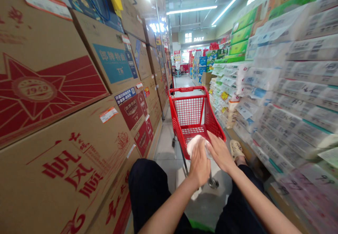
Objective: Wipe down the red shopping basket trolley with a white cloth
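Observation:
My left hand holds a crumpled white cloth, with its fingers pressed over it at the near end of a red shopping cart. Close beside it, my right hand has its fingers stretched forward over the cart's near rim. Its thumb points toward the cloth, and a thin pale edge shows between the two hands. Whether the right fingers touch the cloth or the rim is hard to tell. The cart's plastic basket has grid walls, and its far handle bar is red.
Stacked cardboard cartons form a wall on the left. Packs of wrapped tissue are piled along the right. My knees flank the cart, and a beige clog is on my right foot. The tiled aisle runs onward beyond the cart.

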Action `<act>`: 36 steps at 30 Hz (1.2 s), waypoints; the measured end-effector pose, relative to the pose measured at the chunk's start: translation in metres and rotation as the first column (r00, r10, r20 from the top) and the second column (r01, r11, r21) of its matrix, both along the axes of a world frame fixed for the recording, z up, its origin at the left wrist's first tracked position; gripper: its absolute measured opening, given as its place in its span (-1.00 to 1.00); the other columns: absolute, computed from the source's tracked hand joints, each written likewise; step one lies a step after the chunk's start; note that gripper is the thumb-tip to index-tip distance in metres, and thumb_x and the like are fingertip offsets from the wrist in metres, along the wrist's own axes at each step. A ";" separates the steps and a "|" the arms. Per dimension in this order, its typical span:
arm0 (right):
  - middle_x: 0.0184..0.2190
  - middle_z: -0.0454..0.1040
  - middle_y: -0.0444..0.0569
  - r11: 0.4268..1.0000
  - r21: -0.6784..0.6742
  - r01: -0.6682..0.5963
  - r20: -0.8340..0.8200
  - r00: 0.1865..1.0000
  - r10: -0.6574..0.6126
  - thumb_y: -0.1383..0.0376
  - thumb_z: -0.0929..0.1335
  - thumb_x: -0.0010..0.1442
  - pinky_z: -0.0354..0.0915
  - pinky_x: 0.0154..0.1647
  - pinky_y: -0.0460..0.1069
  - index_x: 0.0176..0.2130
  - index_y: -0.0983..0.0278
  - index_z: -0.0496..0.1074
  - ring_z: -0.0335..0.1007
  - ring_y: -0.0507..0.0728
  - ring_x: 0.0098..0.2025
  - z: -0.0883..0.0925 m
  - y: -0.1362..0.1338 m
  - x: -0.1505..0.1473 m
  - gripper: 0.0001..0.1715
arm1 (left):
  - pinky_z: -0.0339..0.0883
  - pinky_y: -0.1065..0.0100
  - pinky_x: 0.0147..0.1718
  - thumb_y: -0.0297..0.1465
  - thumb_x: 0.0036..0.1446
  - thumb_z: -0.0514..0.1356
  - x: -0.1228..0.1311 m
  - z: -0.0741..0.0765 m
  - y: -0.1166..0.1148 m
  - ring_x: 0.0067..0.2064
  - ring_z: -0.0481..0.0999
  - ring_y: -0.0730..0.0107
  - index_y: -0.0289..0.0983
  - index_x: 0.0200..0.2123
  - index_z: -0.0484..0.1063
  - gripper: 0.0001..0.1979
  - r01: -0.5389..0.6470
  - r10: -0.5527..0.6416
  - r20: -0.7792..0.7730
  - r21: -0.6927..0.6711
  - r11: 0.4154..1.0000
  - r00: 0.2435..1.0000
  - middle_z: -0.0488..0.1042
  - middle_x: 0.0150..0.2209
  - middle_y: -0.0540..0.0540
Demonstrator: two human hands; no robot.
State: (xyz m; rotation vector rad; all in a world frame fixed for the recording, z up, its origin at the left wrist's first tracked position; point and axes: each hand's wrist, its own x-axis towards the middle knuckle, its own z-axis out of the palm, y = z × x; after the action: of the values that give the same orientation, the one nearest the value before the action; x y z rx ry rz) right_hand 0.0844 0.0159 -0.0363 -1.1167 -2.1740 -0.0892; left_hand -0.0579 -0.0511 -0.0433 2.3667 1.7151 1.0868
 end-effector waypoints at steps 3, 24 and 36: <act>0.32 0.22 0.17 0.996 0.093 -0.008 0.033 0.999 0.005 0.09 0.16 0.42 0.05 0.33 0.31 0.40 0.21 0.06 0.11 0.29 0.35 0.008 -0.012 -0.009 -0.35 | -0.01 0.06 0.42 -0.53 0.27 -0.11 -0.028 0.019 0.013 0.46 -0.06 0.25 -0.29 0.43 -0.22 -0.32 -0.035 0.024 0.135 0.077 0.996 0.991 -0.03 0.45 -0.18; -0.17 0.56 0.08 0.984 0.144 -0.104 0.219 0.973 0.071 0.29 0.13 0.42 0.22 0.01 0.12 -0.05 0.29 0.48 0.41 0.21 -0.12 -0.007 -0.003 -0.058 -0.61 | -0.27 0.03 0.44 -0.23 0.45 -0.15 -0.087 0.001 0.051 0.45 -0.04 0.39 -0.10 0.45 -0.18 -0.44 -0.023 0.022 -0.064 -0.006 1.000 0.998 0.15 0.40 0.00; -0.18 0.60 0.01 0.992 0.076 0.104 0.102 0.989 -0.112 0.21 0.15 0.43 0.15 0.17 0.19 -0.15 0.23 0.52 0.42 0.22 -0.07 -0.002 -0.003 -0.004 -0.59 | -0.18 -0.08 0.43 -0.18 0.06 0.32 -0.057 -0.004 0.047 0.45 -0.05 0.04 -0.24 0.29 0.20 -0.24 0.120 -0.111 -0.103 0.086 0.989 0.989 0.29 0.29 -0.18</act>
State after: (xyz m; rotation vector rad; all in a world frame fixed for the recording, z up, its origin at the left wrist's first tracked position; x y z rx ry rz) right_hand 0.0803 0.0131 -0.0382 -1.2134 -2.1841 -0.2771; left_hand -0.1151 -0.0044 -0.0473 2.5795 1.5642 1.0722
